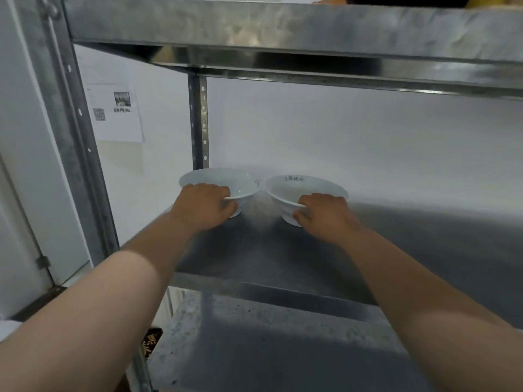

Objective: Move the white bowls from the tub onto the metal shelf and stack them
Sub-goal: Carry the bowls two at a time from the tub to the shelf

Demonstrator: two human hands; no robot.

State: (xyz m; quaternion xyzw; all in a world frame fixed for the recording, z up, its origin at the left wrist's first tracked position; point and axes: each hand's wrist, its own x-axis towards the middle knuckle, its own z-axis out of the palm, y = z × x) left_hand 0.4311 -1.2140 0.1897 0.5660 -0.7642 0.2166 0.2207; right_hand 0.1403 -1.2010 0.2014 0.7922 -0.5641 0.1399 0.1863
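Two white bowls stand upright side by side at the back left of the metal shelf (410, 244), almost touching. My left hand (202, 205) grips the near rim of the left bowl (226, 181), fingers inside and thumb under the rim. My right hand (322, 212) grips the near rim of the right bowl (302, 186) the same way. The right bowl has small dark characters printed inside its far wall. The tub is out of view.
An upper shelf (283, 32) hangs close above. A perforated metal upright (199, 123) stands just behind the left bowl, another post (76, 137) at the left. A lower shelf (254, 349) lies below. White wall with a paper notice (116, 114) is behind.
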